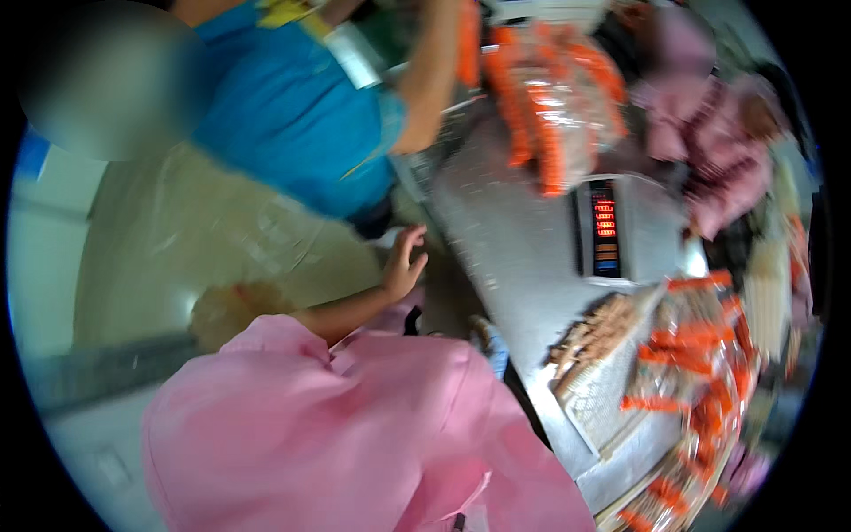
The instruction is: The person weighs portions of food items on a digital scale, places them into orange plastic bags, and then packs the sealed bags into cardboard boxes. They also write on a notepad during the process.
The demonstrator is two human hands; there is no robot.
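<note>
My left hand (pixel 405 266) is raised beside the metal table (pixel 496 230), off its near left edge. Its fingers are slightly curled and apart, with nothing visible between them. The forearm comes out of a loose pink sleeve, and pink cloth (pixel 372 426) fills the lower part of the view. No right hand of mine shows. On the table, to the right of my hand, stands a scale (pixel 605 230) with a lit red display. Clear bags with orange edges (pixel 567 106) are heaped behind it. The picture is smeared by motion.
A co-worker in a blue shirt (pixel 292 115) stands close ahead on the left, one arm along the table. Another in pink (pixel 709 133) is across it. Brown stick-like pieces (pixel 594 341) lie by a white mesh tray (pixel 603 412), beside more orange-edged bags (pixel 683 355).
</note>
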